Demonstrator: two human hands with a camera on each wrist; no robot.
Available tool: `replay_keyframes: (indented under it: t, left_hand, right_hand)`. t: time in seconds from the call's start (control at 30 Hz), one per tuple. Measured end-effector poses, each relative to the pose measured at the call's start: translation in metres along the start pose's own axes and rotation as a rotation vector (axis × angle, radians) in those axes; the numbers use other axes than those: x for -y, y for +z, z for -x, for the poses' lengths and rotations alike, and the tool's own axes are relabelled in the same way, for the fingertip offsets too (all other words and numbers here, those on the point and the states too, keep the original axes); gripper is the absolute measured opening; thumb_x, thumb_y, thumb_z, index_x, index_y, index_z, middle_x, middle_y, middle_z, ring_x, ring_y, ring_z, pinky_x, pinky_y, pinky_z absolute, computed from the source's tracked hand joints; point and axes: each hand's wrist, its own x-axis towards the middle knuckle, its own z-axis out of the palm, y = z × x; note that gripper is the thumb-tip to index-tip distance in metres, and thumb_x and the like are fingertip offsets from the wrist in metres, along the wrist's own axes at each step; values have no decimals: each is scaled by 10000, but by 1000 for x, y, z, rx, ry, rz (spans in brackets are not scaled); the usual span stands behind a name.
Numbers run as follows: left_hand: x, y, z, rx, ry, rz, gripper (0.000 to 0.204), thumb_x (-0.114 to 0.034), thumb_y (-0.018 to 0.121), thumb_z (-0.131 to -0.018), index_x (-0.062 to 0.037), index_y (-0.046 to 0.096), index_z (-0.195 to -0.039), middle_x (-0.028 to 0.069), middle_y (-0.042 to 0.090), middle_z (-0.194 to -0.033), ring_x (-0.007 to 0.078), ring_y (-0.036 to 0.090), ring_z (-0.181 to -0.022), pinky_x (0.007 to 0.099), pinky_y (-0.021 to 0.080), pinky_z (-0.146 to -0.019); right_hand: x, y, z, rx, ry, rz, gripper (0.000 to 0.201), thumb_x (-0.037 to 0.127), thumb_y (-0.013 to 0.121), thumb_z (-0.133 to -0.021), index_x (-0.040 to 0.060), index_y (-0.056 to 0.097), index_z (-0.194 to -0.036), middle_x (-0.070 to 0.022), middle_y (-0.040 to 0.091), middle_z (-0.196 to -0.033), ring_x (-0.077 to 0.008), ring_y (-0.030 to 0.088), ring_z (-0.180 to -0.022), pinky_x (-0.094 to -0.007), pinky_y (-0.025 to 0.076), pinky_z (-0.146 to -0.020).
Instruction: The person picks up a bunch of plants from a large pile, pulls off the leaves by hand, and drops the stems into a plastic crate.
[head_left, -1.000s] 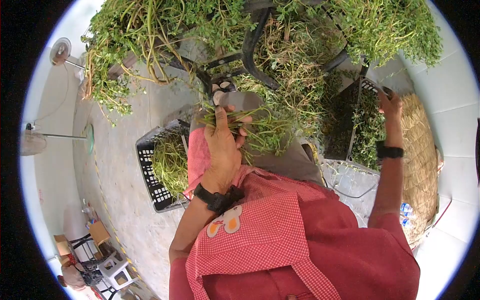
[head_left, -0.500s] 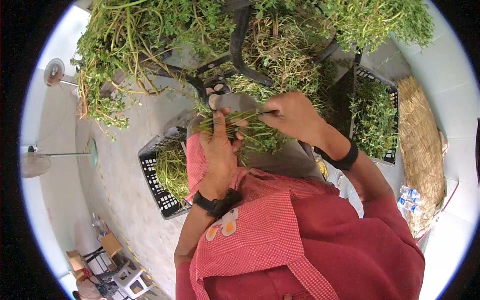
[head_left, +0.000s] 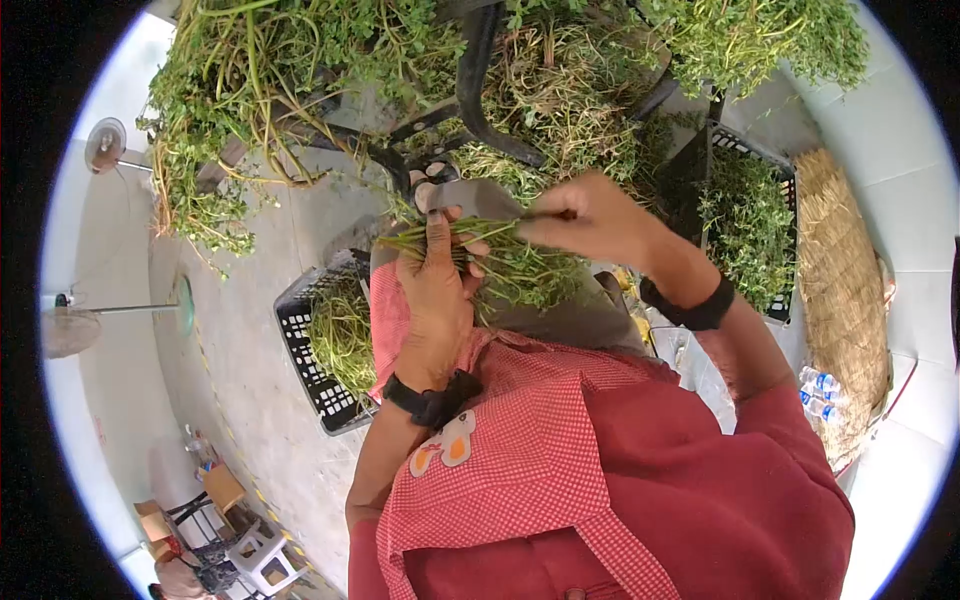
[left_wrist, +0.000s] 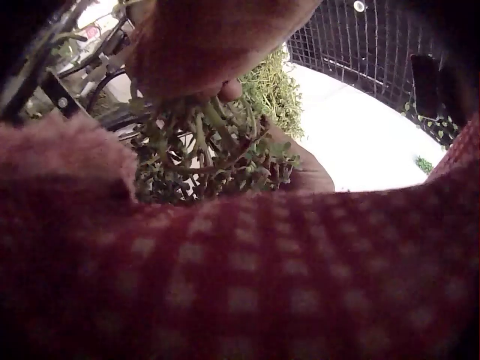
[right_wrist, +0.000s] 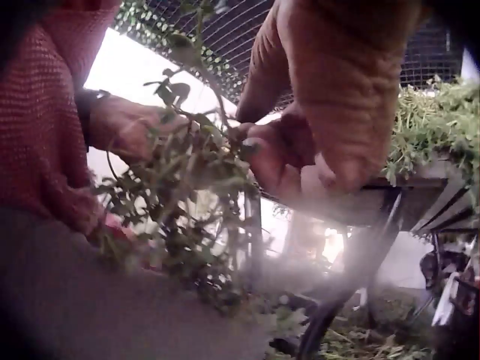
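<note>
A bunch of leafy green stems (head_left: 530, 276) lies across the lap, cut or bare ends to the left and small leaves to the right. My left hand (head_left: 436, 295) grips it around the middle, thumb laid over the top. At the leafy side, my right hand (head_left: 600, 228) is curled, its thumb and forefinger pinching a stem of the bunch. The right wrist view shows these fingertips (right_wrist: 259, 146) close together at a thin stem, with leaves (right_wrist: 180, 202) hanging below. Dangling leaves (left_wrist: 217, 161) also show beneath the left hand in its wrist view.
A black crate (head_left: 322, 385) of pale stems stands on the floor at the left. Another crate (head_left: 793, 215) with leafy greens is at the right, beside a straw bundle (head_left: 840, 300). Ahead, greens (head_left: 330, 70) overhang a black-legged table (head_left: 475, 85), with more heaped beneath.
The right hand has come from the right crate to the bunch and now pinches a stem there. The left hand keeps its grip on the bunch.
</note>
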Motion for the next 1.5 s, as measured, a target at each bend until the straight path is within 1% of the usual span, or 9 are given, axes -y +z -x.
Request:
replay_keyframes:
  t: [0.13,0.33,0.5,0.67,0.87,1.13,1.2,1.33,1.5]
  left_hand:
    - [0,3,-4,-5,21,-40,257,-292,520,-926,-45,583,-958,37,577,-665,93,526,-506,198,374,-398]
    - [1,1,-1,129,61,-74,260,-282,523,-927,-31,592,-931,16,551,-643,81,502,-496,206,348,-393]
    - [0,-8,-8,77,38,10,271,-306,531,-920,-43,593,-932,7,523,-629,76,500,-497,197,340,-391]
    - [-2,-7,-10,56,34,-15,260,-310,534,-918,-58,595,-931,3,518,-625,78,502,-485,190,346,-382]
    - [-4,-5,-9,62,39,-39,265,-318,534,-917,-60,592,-917,12,528,-603,79,495,-468,191,346,-379]
    - [-1,-2,-2,108,6,-31,280,-323,541,-912,-47,587,-899,9,511,-574,90,460,-449,221,346,-397]
    - [0,-3,-1,169,85,13,271,-308,540,-914,-41,582,-890,-2,476,-549,87,417,-436,226,324,-394]
    - [0,-14,-9,148,59,47,279,-315,527,-920,-43,579,-884,-12,442,-529,86,379,-426,227,301,-387]
    - [3,-17,-17,154,-68,145,284,-377,485,-930,-102,553,-920,-37,388,-507,73,317,-393,212,286,-371]
  right_hand:
    - [-3,12,-2,-94,9,-100,298,307,635,-764,9,653,-763,-127,537,-546,-178,532,-498,-329,440,-521]
    - [-40,2,-15,-499,1,840,158,134,574,-824,-15,627,-825,-56,628,-735,-155,633,-682,-307,476,-551]
    - [-34,-30,5,-311,212,-780,218,135,497,-894,-2,601,-1028,-28,569,-657,-120,526,-500,-266,419,-460]
    - [-25,-17,29,-44,289,-791,246,146,520,-900,19,601,-1094,-17,588,-695,-55,473,-515,-177,357,-456]
    - [-6,4,33,165,-59,62,180,142,628,-816,-1,669,-918,-124,670,-784,-173,628,-655,-279,476,-615]
    - [-31,21,18,-364,-14,372,230,185,632,-731,-36,571,-755,-186,502,-585,-242,571,-544,-356,441,-516]
    - [-69,17,11,-565,38,246,204,178,618,-754,-14,552,-733,-127,491,-551,-212,515,-482,-353,414,-466]
    - [-74,-15,24,-516,381,-1216,218,214,546,-835,3,570,-882,-100,611,-822,-217,619,-732,-364,519,-615]
    - [-45,-16,31,-230,380,-1218,220,189,504,-889,8,564,-999,-82,581,-828,-124,527,-601,-213,362,-429]
